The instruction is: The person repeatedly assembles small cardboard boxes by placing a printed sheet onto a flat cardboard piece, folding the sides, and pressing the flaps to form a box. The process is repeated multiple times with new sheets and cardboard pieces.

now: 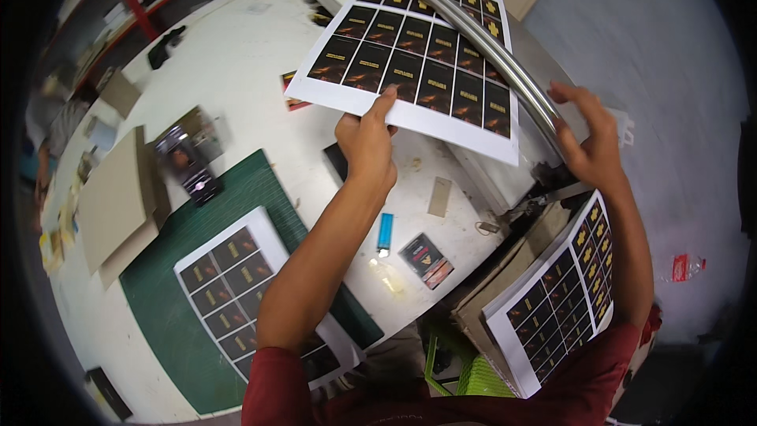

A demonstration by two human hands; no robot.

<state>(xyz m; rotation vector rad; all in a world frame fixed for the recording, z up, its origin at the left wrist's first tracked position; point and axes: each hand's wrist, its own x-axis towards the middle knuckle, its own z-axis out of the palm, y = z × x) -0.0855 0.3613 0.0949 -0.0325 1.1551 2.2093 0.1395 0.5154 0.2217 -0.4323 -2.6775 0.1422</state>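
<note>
Head view: printed sheet (404, 72) slants face-up, long axis unclear.

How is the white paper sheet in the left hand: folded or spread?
Spread: the white paper sheet reaches out flat from the left hand, its dark printed rectangles showing; a silver metal bar hides part.

The printed sheet (430, 83) is looking like smooth paper, the long bar (489, 39) is shining like polished metal, the cutting mat (158, 308) is showing matt plastic, the folded board (118, 197) is resembling dull cardboard, and the sleeve (276, 383) is appearing as matt cloth.
</note>
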